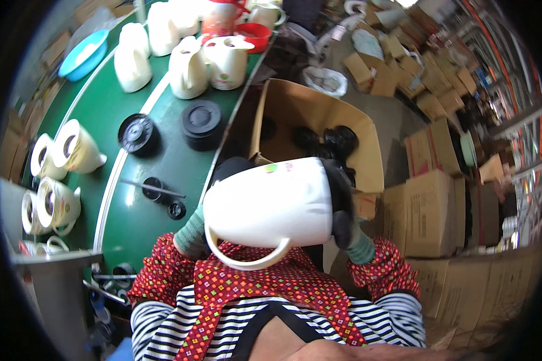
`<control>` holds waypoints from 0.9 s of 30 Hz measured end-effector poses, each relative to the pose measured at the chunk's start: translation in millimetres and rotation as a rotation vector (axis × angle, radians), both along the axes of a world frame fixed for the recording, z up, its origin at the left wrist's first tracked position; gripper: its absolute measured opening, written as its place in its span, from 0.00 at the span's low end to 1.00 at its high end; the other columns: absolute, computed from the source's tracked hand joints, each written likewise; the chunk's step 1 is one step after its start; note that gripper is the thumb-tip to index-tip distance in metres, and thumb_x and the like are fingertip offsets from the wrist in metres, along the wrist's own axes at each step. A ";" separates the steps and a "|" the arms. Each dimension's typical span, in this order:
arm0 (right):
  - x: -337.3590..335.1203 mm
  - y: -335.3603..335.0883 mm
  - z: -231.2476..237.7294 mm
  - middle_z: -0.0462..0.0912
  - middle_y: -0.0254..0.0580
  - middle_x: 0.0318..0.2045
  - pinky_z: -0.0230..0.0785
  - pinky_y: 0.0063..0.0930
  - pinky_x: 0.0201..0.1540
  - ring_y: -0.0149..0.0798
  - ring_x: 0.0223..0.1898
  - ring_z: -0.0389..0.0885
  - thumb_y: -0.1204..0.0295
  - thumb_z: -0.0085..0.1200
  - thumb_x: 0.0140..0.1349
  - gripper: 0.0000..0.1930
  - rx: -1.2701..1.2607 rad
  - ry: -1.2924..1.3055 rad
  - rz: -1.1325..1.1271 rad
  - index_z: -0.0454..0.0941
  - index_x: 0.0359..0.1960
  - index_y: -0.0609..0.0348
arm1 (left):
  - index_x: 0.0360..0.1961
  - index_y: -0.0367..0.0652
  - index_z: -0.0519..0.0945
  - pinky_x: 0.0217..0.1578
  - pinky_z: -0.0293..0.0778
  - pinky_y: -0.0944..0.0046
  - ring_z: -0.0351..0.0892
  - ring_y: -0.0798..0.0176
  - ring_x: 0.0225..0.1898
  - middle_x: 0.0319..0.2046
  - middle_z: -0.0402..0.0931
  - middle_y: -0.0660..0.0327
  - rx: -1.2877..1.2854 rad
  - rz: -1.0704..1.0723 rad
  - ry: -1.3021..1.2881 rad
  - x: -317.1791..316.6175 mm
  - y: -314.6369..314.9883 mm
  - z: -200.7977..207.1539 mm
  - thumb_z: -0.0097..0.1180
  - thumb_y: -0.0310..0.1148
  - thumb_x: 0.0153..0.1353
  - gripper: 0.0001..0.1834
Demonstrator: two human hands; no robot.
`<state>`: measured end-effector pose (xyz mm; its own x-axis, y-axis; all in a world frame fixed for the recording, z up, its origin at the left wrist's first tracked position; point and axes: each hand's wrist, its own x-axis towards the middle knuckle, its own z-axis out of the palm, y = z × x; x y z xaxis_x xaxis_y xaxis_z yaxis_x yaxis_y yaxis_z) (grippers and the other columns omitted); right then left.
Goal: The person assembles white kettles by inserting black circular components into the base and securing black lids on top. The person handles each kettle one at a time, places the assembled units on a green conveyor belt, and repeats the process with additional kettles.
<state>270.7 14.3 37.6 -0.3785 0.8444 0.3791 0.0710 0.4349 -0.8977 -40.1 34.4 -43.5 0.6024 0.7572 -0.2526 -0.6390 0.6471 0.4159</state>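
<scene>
Held white jug [271,204] sideways in both gloved hands, left hand [193,231], right hand [346,210]; base apparently fitted, more jugs [190,69] waiting.

The jug [271,201] is cream-white. Gloves [343,198] are black with grey-green cuffs. Sleeves [162,271] are red with small multicoloured squares; the shirt [162,328] is striped black and white. The belt [138,180] is dark green, the bowl [84,54] light blue, the box [319,114] brown.

Around the green belt [162,150], nine cream jugs [188,69], two large black round bases [202,120], one blue bowl [84,54] and one red bowl [254,35] are counted.
</scene>
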 end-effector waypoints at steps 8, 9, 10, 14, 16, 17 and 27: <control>35.0 -14.6 -85.8 0.61 0.49 0.81 0.60 0.58 0.78 0.54 0.79 0.62 0.38 0.30 0.82 0.40 -0.468 0.842 0.171 0.53 0.84 0.51 | 0.75 0.29 0.61 0.59 0.79 0.47 0.85 0.39 0.56 0.57 0.81 0.39 0.929 0.361 1.254 6.6 -23.9 40.8 0.80 0.44 0.53 0.56; 40.4 -16.2 -84.5 0.61 0.49 0.81 0.60 0.57 0.78 0.53 0.79 0.63 0.39 0.29 0.82 0.40 -0.473 0.822 0.238 0.54 0.84 0.52 | 0.73 0.31 0.63 0.57 0.80 0.47 0.86 0.38 0.55 0.55 0.82 0.39 1.014 0.445 1.254 8.4 -26.9 46.0 0.79 0.44 0.54 0.53; 44.3 -18.3 -81.6 0.62 0.49 0.81 0.61 0.56 0.78 0.53 0.78 0.63 0.39 0.28 0.82 0.40 -0.587 0.836 0.164 0.54 0.83 0.54 | 0.68 0.35 0.67 0.54 0.80 0.47 0.86 0.37 0.51 0.51 0.82 0.40 1.022 0.420 1.166 7.4 -29.0 50.4 0.79 0.44 0.54 0.47; 54.3 -24.8 -54.6 0.64 0.50 0.80 0.63 0.49 0.77 0.49 0.76 0.68 0.38 0.30 0.82 0.41 -0.747 0.622 -0.096 0.56 0.82 0.59 | 0.61 0.37 0.71 0.49 0.81 0.47 0.87 0.37 0.48 0.44 0.83 0.42 1.012 0.422 1.166 12.9 -26.9 48.3 0.79 0.43 0.53 0.40; 48.8 -27.2 -42.9 0.65 0.51 0.79 0.67 0.48 0.75 0.48 0.74 0.72 0.40 0.37 0.82 0.41 -0.532 0.283 -0.265 0.55 0.82 0.59 | 0.58 0.36 0.73 0.49 0.81 0.48 0.87 0.38 0.48 0.45 0.83 0.43 0.939 0.425 1.097 17.6 -24.2 32.5 0.79 0.42 0.53 0.37; 43.9 -25.7 -38.6 0.65 0.52 0.78 0.69 0.48 0.74 0.48 0.74 0.72 0.40 0.39 0.82 0.41 -0.414 0.234 -0.307 0.54 0.82 0.59 | 0.57 0.36 0.74 0.48 0.81 0.48 0.87 0.39 0.47 0.45 0.84 0.43 0.920 0.435 1.057 19.9 -22.3 21.5 0.79 0.41 0.53 0.36; 26.5 -20.0 -23.1 0.64 0.59 0.77 0.72 0.63 0.72 0.59 0.73 0.72 0.49 0.39 0.84 0.35 -0.551 0.745 -0.165 0.49 0.85 0.48 | 0.65 0.38 0.70 0.56 0.78 0.51 0.85 0.52 0.54 0.49 0.83 0.47 0.731 0.468 0.799 18.8 -30.8 35.8 0.73 0.43 0.65 0.35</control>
<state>297.1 -5.7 14.5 -0.0585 0.9983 0.0064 -0.5819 -0.0288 -0.8127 -21.3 3.6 -7.7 0.0951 0.9835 0.1537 -0.1413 -0.1395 0.9801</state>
